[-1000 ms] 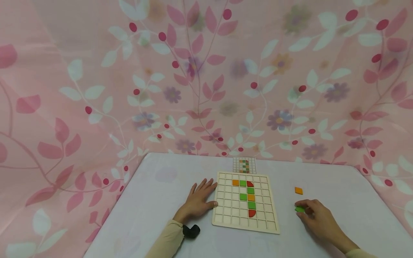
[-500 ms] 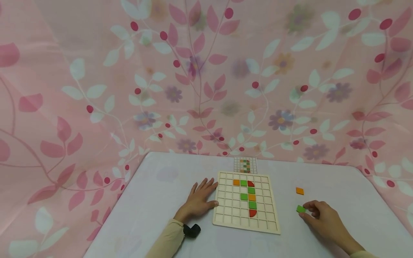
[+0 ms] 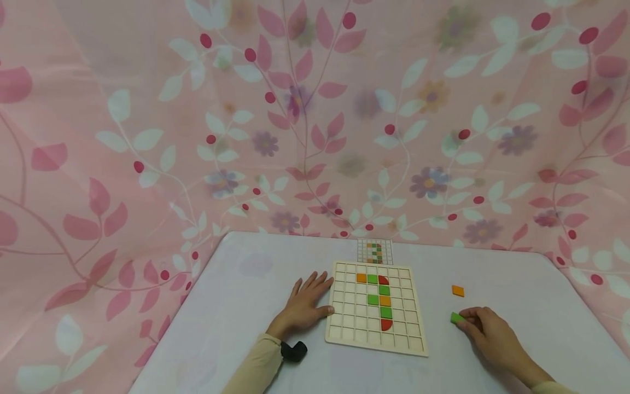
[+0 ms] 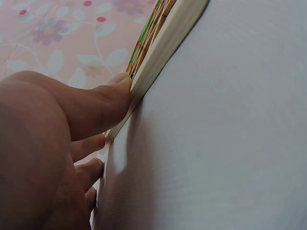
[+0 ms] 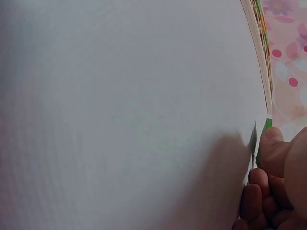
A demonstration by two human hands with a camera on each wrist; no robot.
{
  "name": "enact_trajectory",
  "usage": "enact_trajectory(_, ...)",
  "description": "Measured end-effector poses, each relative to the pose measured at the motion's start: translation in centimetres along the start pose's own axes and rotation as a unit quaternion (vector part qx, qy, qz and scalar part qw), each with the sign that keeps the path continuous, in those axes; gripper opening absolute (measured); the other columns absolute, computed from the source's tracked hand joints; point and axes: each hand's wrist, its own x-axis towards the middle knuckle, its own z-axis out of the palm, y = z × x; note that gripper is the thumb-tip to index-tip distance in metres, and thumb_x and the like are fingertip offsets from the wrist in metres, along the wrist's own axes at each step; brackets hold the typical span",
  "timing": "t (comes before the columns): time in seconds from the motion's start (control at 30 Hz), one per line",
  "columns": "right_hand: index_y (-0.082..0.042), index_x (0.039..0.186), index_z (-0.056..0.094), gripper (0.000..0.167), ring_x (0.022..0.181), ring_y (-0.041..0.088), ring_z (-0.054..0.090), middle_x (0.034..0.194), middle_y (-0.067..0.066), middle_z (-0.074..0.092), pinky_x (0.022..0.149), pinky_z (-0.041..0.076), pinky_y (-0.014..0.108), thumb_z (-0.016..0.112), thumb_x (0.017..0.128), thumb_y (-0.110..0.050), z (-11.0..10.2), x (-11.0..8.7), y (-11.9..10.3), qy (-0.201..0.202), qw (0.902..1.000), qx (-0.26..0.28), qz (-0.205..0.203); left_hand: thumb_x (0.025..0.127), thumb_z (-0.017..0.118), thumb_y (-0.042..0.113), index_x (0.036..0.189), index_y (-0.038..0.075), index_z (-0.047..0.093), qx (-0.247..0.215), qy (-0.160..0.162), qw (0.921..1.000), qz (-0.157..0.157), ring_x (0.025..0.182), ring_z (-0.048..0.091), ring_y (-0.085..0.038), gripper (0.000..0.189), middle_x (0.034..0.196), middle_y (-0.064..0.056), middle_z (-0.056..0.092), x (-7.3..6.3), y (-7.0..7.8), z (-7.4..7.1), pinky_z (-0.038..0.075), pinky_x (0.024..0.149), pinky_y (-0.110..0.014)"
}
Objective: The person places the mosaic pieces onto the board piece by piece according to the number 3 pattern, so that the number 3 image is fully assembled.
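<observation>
A pale wooden grid board [image 3: 344,323] lies on the table, with green, orange and red tiles set in some of its squares. My left hand [image 3: 302,306] rests flat with spread fingers at the board's left side; in the left wrist view the thumb [image 4: 103,108] touches the board's edge [image 4: 158,62]. To the right of the board, my right hand [image 3: 494,334] pinches a green tile [image 3: 456,317] between thumb and fingers. The right wrist view shows that green tile [image 5: 267,129] held just off the table. An orange tile [image 3: 458,291] lies loose beyond this hand.
A small pattern card [image 3: 375,251] with a coloured grid lies behind the board. The white-covered table [image 3: 266,257] ends at a pink floral curtain [image 3: 315,109]. A black wrist device [image 3: 294,352] sits at the left cuff.
The green tile has turned between my right fingers, and that hand has shifted only slightly. My left hand and the board hold still, while the head view has moved a little.
</observation>
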Motion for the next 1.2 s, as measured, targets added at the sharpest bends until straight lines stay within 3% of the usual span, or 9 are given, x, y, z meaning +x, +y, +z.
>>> enact_trajectory(0.4,0.001,0.116,0.070,0.025,0.082,-0.002,0.056,0.101,0.005,0.069,0.070,0.053,0.022,0.077,0.095,-0.009,1.1,-0.2,-2.2,0.028,0.9989,0.031,-0.022,0.100,0.069,0.038,0.164,0.013,0.042,0.001,0.005,1.0000,-0.002,0.165,0.019,-0.036,0.074,0.175,-0.009,0.031,0.1,0.0,-0.1,0.008,0.129,-0.068)
enact_trajectory(1.2,-0.003,0.117,0.070,0.024,0.086,0.001,0.059,0.103,0.001,0.070,0.073,0.054,0.021,0.077,0.097,-0.013,3.2,1.1,-6.5,-0.015,0.9947,0.101,-0.013,0.100,0.069,0.039,0.164,0.012,0.041,0.005,-0.001,1.0000,0.000,0.164,0.020,-0.038,0.075,0.175,-0.010,0.031,-0.1,0.1,0.0,0.008,0.128,-0.069)
